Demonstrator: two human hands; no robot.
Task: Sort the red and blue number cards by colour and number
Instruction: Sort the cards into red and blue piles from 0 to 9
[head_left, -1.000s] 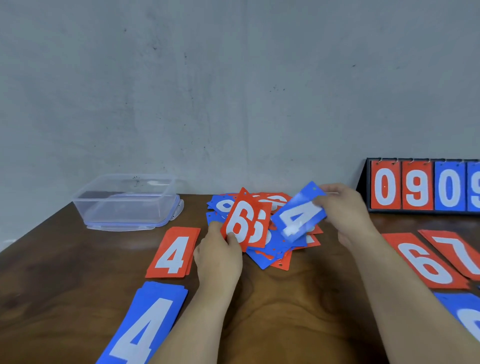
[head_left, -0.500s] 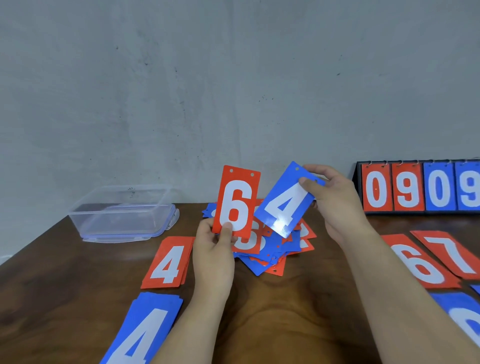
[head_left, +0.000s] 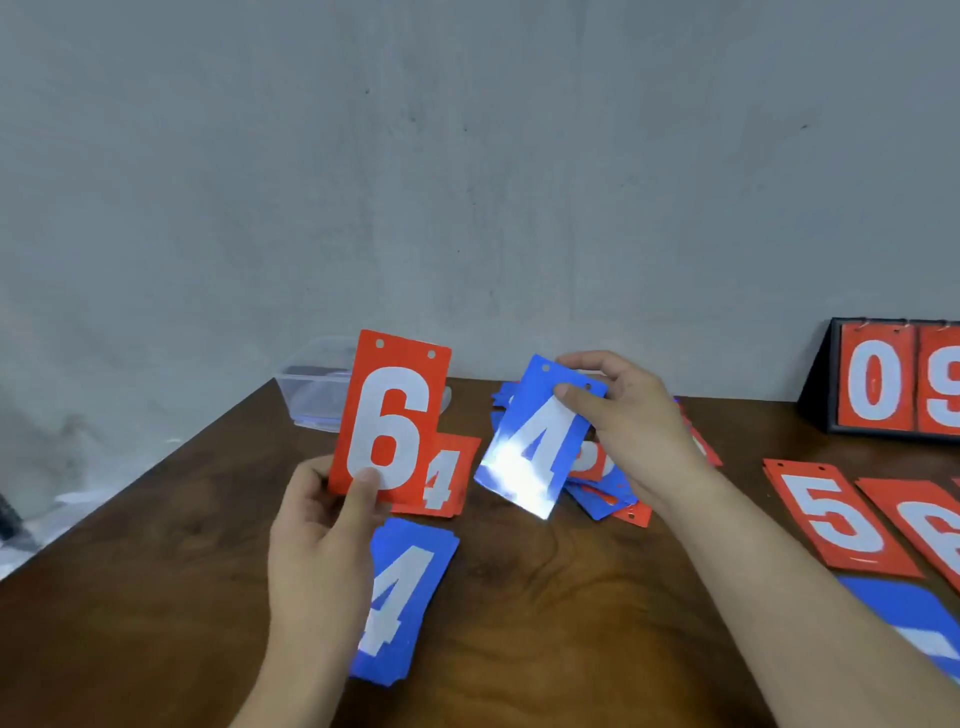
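Left hand (head_left: 317, 545) pinched the rectangular red 6 card (head_left: 389, 415), right hand (head_left: 639, 431) the glossy blue 4 card (head_left: 535, 441), both now raised off the mixed card pile (head_left: 602, 493), apparently for stacking.

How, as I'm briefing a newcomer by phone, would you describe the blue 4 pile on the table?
On the wooden table, look beside the left hand holding a red 6 card. The blue 4 pile lies flat there, nearer than the red 4 pile; the loose blue 4 card is held up by the right hand.
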